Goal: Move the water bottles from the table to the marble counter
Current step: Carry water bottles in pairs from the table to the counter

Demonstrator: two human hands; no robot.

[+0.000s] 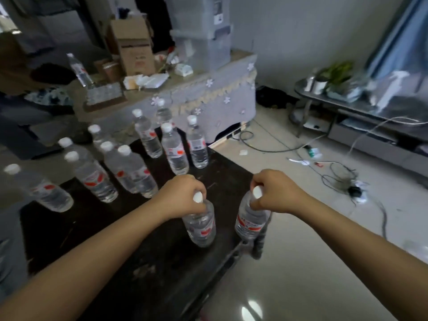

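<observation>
My left hand grips the neck of a clear water bottle with a white cap and red label, standing near the right edge of the dark table. My right hand grips the neck of a second water bottle at the table's right edge. Several more capped bottles stand on the table's far and left parts. One tall bottle stands on the marble counter at the back left.
Behind the table stands a cloth-covered cabinet with cardboard boxes, papers and a grey plastic bin. Cables and a power strip lie on the tiled floor to the right. A low TV stand with plants is at the far right.
</observation>
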